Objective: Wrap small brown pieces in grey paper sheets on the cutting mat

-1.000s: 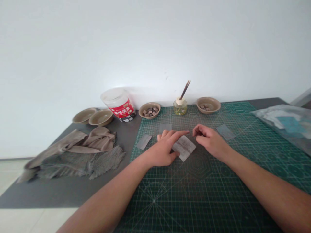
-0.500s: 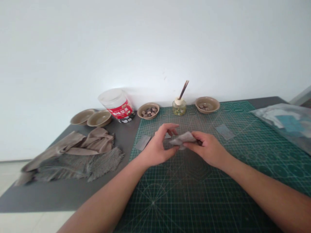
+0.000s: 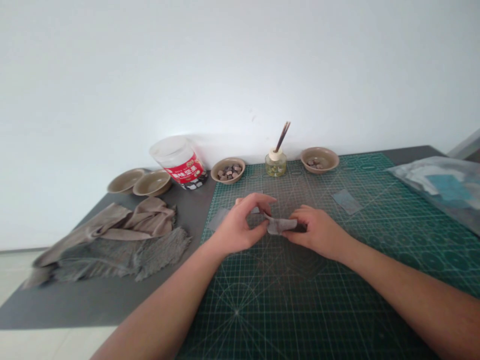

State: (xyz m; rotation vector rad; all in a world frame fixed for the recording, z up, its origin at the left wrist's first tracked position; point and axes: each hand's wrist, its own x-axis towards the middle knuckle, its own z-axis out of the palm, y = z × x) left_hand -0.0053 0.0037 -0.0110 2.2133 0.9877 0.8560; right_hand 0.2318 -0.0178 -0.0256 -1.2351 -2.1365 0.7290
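A small grey cloth [image 3: 279, 226], creased and perhaps a little pouch, is held between both hands above the green cutting mat [image 3: 285, 300]. My left hand [image 3: 245, 222] pinches its left edge between thumb and fingers. On the other end, my right hand [image 3: 317, 230] closes thumb and fingers around the cloth; part of it is hidden there. Flat greyish rectangles lie on the mat: one [image 3: 346, 201] to the right of my right hand, another [image 3: 218, 219] partly behind my left hand.
Along the wall stand a bowl of pebbles [image 3: 228, 172], a reed diffuser [image 3: 276, 164], a bowl with a few pebbles [image 3: 320, 161] and a red-labelled plastic jar [image 3: 183, 167]. Two bowls [image 3: 152, 184] and crumpled cloths [image 3: 131, 240] are left; a plastic bag [image 3: 442, 185] is right.
My left fingers have closed on the cloth's left edge, which was loose beside them before. The cloth now stretches between both hands and sits slightly lower.
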